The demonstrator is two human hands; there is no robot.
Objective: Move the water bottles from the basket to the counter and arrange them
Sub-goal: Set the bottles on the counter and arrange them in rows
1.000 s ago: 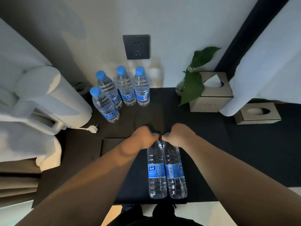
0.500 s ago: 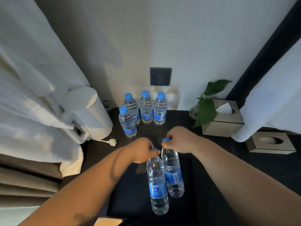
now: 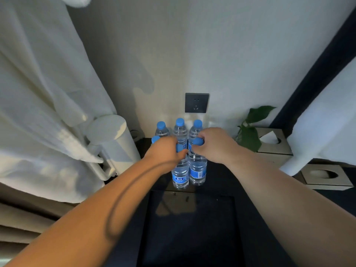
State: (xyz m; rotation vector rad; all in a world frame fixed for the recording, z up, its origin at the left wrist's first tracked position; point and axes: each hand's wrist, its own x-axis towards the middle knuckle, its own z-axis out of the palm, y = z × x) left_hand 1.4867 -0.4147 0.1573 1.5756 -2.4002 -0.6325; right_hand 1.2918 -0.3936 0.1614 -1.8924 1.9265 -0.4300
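Note:
My left hand [image 3: 166, 150] grips the blue cap of a clear water bottle [image 3: 180, 175], and my right hand [image 3: 213, 144] grips the cap of a second bottle [image 3: 198, 170] beside it. Both bottles stand upright, side by side, at or just above the dark counter [image 3: 221, 182]. Behind them, several more blue-capped bottles [image 3: 180, 128] stand in a cluster against the wall, partly hidden by my hands. The dark basket [image 3: 190, 228] lies below, close to me, and I see no bottle in it.
A white kettle [image 3: 109, 143] stands on the counter's left, under hanging white fabric [image 3: 38, 93]. A wall socket [image 3: 196, 102] is above the bottles. A green plant [image 3: 250, 130] and two tissue boxes [image 3: 275, 143] are at the right.
Both hands have carried their two bottles up out of the basket and forward to the counter, right in front of the standing cluster. The camera has tilted up.

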